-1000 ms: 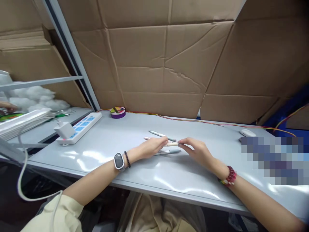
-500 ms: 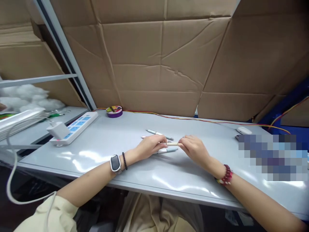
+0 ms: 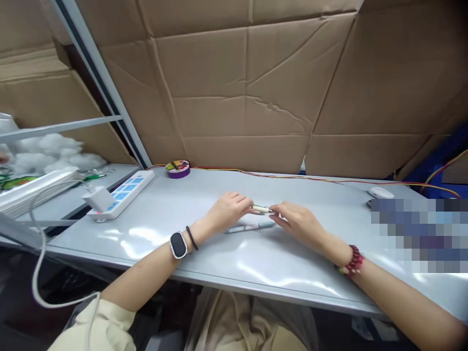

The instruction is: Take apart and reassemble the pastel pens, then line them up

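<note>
While the cream pen is held over the desk, its left end is pinched by the fingers of the left hand, and its right tip by those of the right hand. Its long side is stretched from hand to hand, both equally near. A blue pen is seen just below.

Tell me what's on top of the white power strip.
A white charger stands toward the near end of the power strip, a pale cable running from it. Blue sockets show along the rest. Whatever the charger covers is hidden.
</note>
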### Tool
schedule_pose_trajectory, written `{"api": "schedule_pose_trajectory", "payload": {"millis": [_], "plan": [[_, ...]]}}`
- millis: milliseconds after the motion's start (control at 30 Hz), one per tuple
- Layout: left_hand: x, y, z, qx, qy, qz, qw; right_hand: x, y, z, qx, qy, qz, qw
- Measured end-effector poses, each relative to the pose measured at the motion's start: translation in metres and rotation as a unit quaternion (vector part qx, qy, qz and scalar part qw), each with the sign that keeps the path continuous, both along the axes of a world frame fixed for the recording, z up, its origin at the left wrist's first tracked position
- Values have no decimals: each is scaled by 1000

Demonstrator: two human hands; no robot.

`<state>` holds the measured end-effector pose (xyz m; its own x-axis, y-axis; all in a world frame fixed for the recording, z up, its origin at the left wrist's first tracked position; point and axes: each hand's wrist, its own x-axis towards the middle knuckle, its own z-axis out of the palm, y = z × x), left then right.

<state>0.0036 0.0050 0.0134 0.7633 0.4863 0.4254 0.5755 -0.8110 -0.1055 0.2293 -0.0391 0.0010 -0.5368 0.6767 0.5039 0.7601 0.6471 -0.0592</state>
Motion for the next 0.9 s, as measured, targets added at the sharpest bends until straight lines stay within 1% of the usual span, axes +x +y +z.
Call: {"api": "schedule_pose_trajectory", "payload": {"millis": [100, 200, 333, 400, 433, 500, 533, 600, 700, 767, 800, 833, 867, 900], "plan": [[1, 0, -2, -26, 1, -1, 1000, 1, 3, -1, 20, -39, 11, 999], [1, -1, -2, -53, -20, -17, 998, 0, 3, -2, 12, -52, 16, 998], [-1, -2, 1, -42, -47, -45, 997, 0, 2, -3, -9, -31, 22, 999], [-1, -2, 2, -33, -55, -51, 997, -3, -1, -3, -46, 10, 29, 998], [-1, -2, 1, -28, -58, -53, 997, -6, -3, -2, -78, 45, 31, 996], [-1, -3, 1, -5, -70, -53, 996, -13, -10, 0, -157, 136, 28, 978], [-1, -3, 0, 14, -82, -52, 995, -18, -14, 2, -208, 192, 18, 959], [-2, -4, 0, 62, -119, -50, 990, -27, -23, 6, -301, 286, 25, 910], [-4, -5, 0, 122, -168, -61, 976, -35, -32, 11, -442, 376, 65, 812], [-6, -6, 0, 147, -163, -73, 973, -35, -33, 11, -514, 420, 80, 744], [-6, -6, 0, 157, -152, -76, 973, -34, -32, 10, -539, 435, 84, 716], [-6, -6, 0, 167, -138, -78, 973, -33, -30, 8, -557, 446, 87, 695], [-7, -6, -1, 176, -124, -78, 973, -32, -28, 6, -567, 452, 88, 683], [-7, -6, -1, 187, -114, -79, 973, -31, -26, 4, -571, 456, 86, 677]]}}
